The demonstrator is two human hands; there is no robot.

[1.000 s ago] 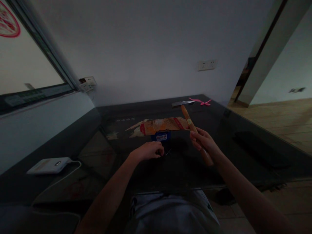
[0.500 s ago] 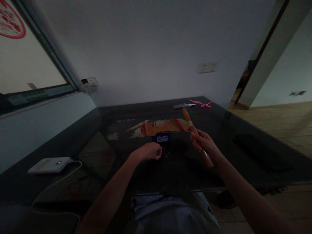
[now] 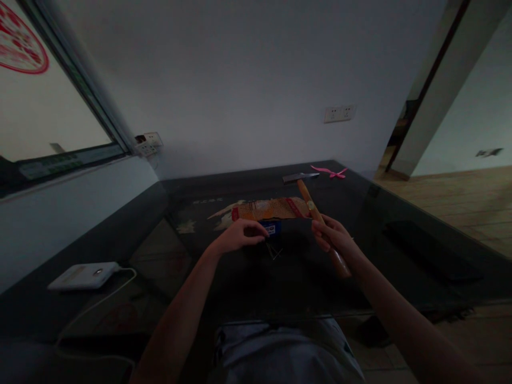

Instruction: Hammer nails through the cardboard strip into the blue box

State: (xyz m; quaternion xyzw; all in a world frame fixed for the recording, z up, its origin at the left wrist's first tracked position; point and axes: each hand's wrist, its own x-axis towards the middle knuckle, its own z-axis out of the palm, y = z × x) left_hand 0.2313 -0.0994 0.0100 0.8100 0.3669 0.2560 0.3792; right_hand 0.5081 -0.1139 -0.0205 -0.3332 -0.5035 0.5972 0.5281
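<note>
My right hand point(image 3: 334, 234) is wrapped round the wooden handle of a hammer point(image 3: 308, 200), whose metal head points away from me above the dark table. My left hand point(image 3: 240, 234) is curled, thumb and index fingertips brought together in a pinch; whatever is between them is too small to make out. Several thin nails point(image 3: 274, 252) lie on the table just by those fingertips. Behind them stands a small blue box point(image 3: 272, 228), partly covered by my left hand. Across its top lies a strip of orange and red printed packaging point(image 3: 272, 208).
A white power bank point(image 3: 84, 276) with a cable lies at the left of the dark table point(image 3: 248, 184). Near the back right edge is a pink ribbon point(image 3: 330, 172). A flat black object point(image 3: 432, 250) rests on the right. The wall with sockets point(image 3: 339, 113) rises behind.
My left hand has uncurled from a fist into a pinch shape and moved slightly forward, beside the box and nails. The right hand still holds the hammer in nearly the same place.
</note>
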